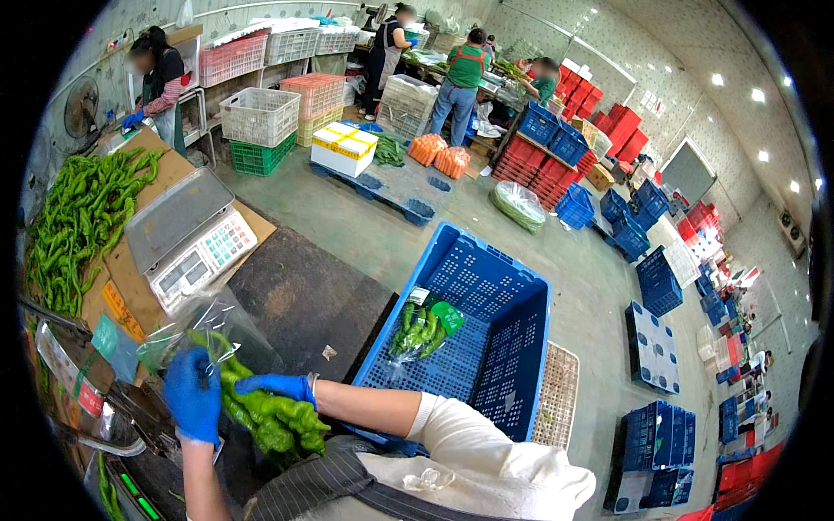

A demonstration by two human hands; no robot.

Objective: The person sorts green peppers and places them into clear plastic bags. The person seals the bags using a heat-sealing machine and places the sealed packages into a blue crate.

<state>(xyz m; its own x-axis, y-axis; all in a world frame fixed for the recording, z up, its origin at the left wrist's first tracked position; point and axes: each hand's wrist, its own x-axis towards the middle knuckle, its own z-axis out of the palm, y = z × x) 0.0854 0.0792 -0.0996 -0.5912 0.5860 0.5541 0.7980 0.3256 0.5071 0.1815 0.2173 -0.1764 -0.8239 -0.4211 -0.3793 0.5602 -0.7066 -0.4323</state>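
A bunch of long green peppers (277,417) is gripped by my right hand (280,389), in a blue glove. My left hand (193,395), gloved alike, holds the clear plastic bag (225,319). Some pepper tips reach up to the mouth of the bag or into it; exactly how far I cannot tell. Beyond the bag stands a digital scale (195,251) with a bare metal pan. On my right, a blue plastic crate (485,312) holds one filled bag of green peppers (420,329) with a green label.
A heap of loose green peppers (85,215) lies on cardboard at the far left. Near my left arm stands a metal device (98,417). A blue pallet (397,179) carries a white foam box (344,148) and bags of carrots (438,156). Several people work at the back.
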